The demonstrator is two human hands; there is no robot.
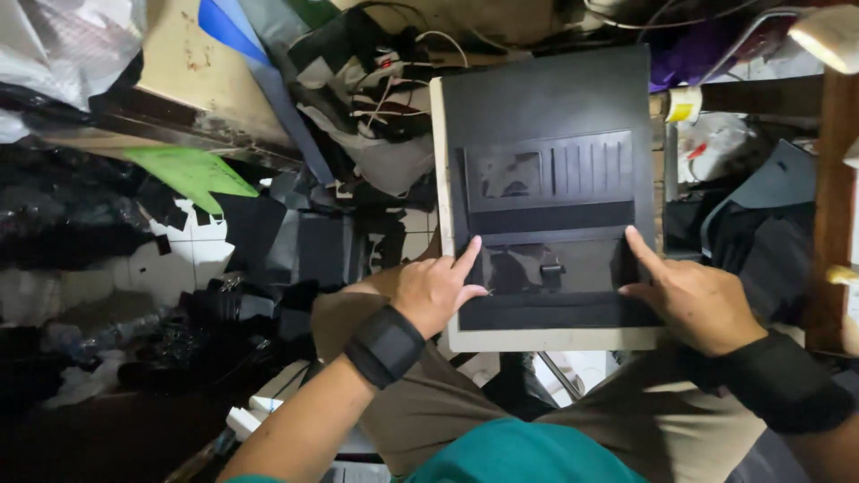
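Note:
A pale board (546, 339) rests on my lap, and a large black leather panel (546, 98) lies on it. A stitched black piece with card slots and a clear window (548, 168) lies on the panel's middle. Below it sits a smaller black pocket piece with a little strap (552, 270). My left hand (436, 288) presses its index fingertip on that piece's upper left corner. My right hand (691, 295) presses its index fingertip on the upper right corner. Both wrists wear black bands. Neither hand grips anything.
Scraps of black leather, a green sheet (190, 170) and a blue sheet (234, 31) litter the tiled floor at the left. Tangled cables (394, 67) lie above the board. A roll with a yellow end (684, 104) and a wooden post (837, 206) stand at the right.

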